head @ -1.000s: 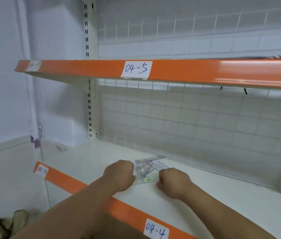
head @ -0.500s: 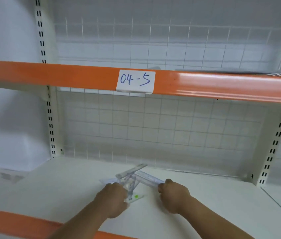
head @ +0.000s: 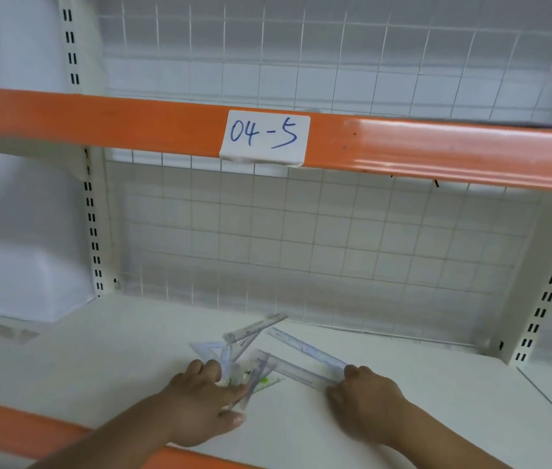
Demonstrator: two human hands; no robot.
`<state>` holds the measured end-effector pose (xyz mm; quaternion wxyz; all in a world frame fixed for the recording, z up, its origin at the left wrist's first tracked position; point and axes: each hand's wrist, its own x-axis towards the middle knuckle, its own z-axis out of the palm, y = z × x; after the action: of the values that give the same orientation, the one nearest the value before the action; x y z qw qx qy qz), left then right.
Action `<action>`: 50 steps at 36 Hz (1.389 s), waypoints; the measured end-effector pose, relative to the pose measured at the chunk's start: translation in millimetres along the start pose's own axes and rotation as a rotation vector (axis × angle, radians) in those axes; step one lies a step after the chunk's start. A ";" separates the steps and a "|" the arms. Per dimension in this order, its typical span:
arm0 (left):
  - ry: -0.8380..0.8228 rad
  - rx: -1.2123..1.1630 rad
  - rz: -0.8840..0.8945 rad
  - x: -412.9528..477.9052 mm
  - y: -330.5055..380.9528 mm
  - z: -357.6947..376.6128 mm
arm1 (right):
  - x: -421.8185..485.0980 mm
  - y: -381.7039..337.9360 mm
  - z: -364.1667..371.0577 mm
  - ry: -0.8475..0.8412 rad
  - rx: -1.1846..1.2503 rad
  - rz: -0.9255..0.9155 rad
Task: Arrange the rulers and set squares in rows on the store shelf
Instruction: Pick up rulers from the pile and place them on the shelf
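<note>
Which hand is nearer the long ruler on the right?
Right. The right hand grips the ruler at its near end; the left hand holds the set squares to the ruler's left.

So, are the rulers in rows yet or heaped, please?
Heaped: the rulers and set squares cross at angles on the shelf, not in rows.

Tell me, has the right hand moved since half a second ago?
Yes. The right hand has shifted slightly right, toward the right upright of the shelf.
</note>
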<state>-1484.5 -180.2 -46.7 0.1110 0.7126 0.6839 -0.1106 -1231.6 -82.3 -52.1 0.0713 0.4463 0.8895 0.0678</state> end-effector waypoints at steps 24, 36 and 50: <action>0.153 -0.317 -0.310 28.6 12.0 -1.6 | 19.6 -10.4 2.6 0.031 0.335 0.151; 0.231 -0.359 -0.311 39.9 -5.6 -9.9 | 20.4 -8.2 5.3 0.017 0.280 0.218; 0.408 -0.206 -0.376 100.9 -0.1 -22.5 | 16.0 -17.0 3.9 -0.014 0.278 0.245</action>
<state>-1480.5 -77.4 -56.5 0.0206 0.5660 0.8196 0.0866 -1253.7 -79.3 -60.1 0.0065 0.5572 0.8288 -0.0507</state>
